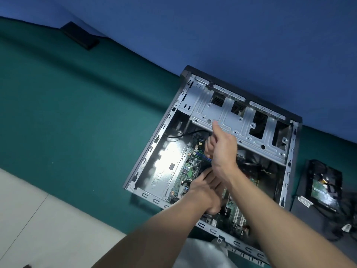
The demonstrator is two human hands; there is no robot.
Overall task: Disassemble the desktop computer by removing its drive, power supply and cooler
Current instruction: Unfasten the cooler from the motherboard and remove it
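A grey metal desktop computer case point(170, 151) lies on its side with the panel off, on a teal-green worktop point(77, 113) and against a blue wall point(231, 35). Inside, a silver perforated drive cage point(228, 115) spans the far end. A green motherboard point(190, 171) covers the case's floor nearer the person, and a thin black cable point(183, 134) loops just beside the cage.

Both bare hands are inside the case, over the motherboard. The right hand point(222, 149) is raised above the board with its thumb pointing up in front of the drive cage. Its fingers point(209, 147) are curled into the palm; I cannot tell whether they pinch anything. The left hand point(202, 190) sits lower, back towards the camera. Its fingers lie close together and run under the right wrist, so their tips and whatever they touch are hidden.

To the right of the case, apart from it, a black hard drive with a green circuit board point(320, 188) rests on the worktop. A tangle of black cables point(340, 231) lies near it. A flat black rectangular object point(80, 35) lies well apart at the far left edge, against the wall.
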